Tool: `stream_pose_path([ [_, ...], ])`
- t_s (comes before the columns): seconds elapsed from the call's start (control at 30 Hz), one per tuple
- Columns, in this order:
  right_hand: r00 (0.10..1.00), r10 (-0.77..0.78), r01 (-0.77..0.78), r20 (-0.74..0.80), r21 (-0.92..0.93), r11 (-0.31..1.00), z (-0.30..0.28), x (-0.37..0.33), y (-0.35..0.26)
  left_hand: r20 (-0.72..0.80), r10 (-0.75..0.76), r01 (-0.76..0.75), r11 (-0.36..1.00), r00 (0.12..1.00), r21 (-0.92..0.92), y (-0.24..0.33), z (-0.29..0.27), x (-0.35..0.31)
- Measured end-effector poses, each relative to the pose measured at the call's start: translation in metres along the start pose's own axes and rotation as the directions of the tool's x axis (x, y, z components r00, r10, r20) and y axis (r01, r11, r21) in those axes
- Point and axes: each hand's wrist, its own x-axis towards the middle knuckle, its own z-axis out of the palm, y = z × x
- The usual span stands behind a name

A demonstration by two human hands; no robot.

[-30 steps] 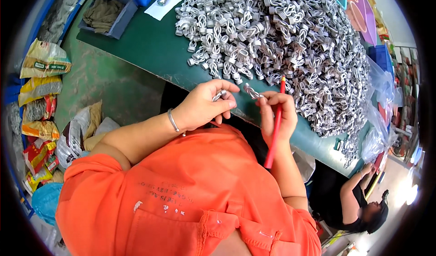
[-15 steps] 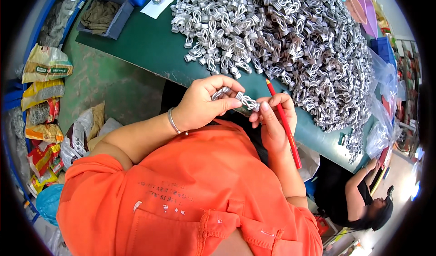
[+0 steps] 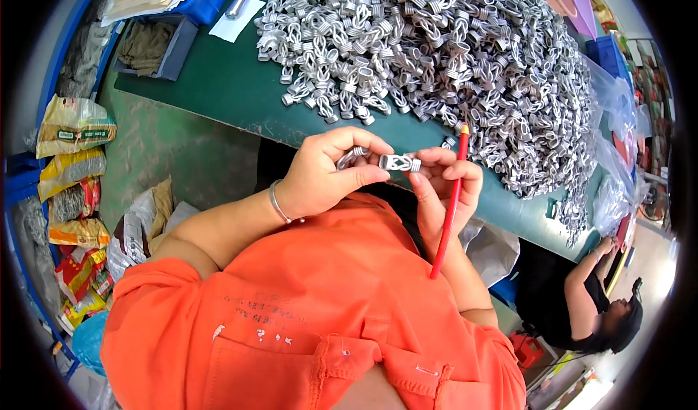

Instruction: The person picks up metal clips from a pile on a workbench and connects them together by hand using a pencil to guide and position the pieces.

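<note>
Far left: grey bin (image 3: 177,52) with a cloth (image 3: 144,48) in it, by the far corner of the green surface (image 3: 207,90). Next, your left hand (image 3: 323,168): fingers curled round one metal loop (image 3: 350,158), thumb and index tips at the left end of a metal link (image 3: 400,163). That link sits between your hands, long axis running left-right, roughly level. Neither hand is nearer: one at each end, hands apart. Your right hand (image 3: 447,186) has fingertips at the link's right end and is also closed on a red pencil (image 3: 451,217), tip away from you. Can't tell how firm either fingertip hold is. Beyond, toward the right: big pile of links (image 3: 443,53).
</note>
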Motion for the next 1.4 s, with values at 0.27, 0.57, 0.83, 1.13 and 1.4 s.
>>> stream_pose_path([
  [0.27,0.969,-0.220,0.239,0.111,-0.195,0.951,-0.004,0.001,-0.003,0.043,-0.183,0.188,0.947,0.982,-0.259,-0.006,-0.002,0.006],
  [0.57,0.975,-0.186,0.217,0.122,-0.324,0.921,-0.006,0.004,-0.009,0.066,-0.295,0.292,0.841,0.953,-0.456,-0.009,0.002,0.007],
  [0.83,0.981,-0.191,0.168,0.011,-0.535,0.828,-0.020,0.004,-0.004,0.059,-0.320,0.316,0.860,0.946,-0.402,-0.006,0.001,0.007],
  [1.13,0.935,-0.185,0.347,0.302,-0.888,0.302,-0.050,0.010,-0.003,0.011,-0.327,0.307,0.873,0.945,-0.379,-0.004,0.005,0.010],
  [1.4,0.914,-0.316,0.360,0.255,-0.869,0.339,-0.049,0.013,-0.008,0.135,-0.245,0.275,0.736,0.960,-0.618,-0.016,-0.006,0.012],
])
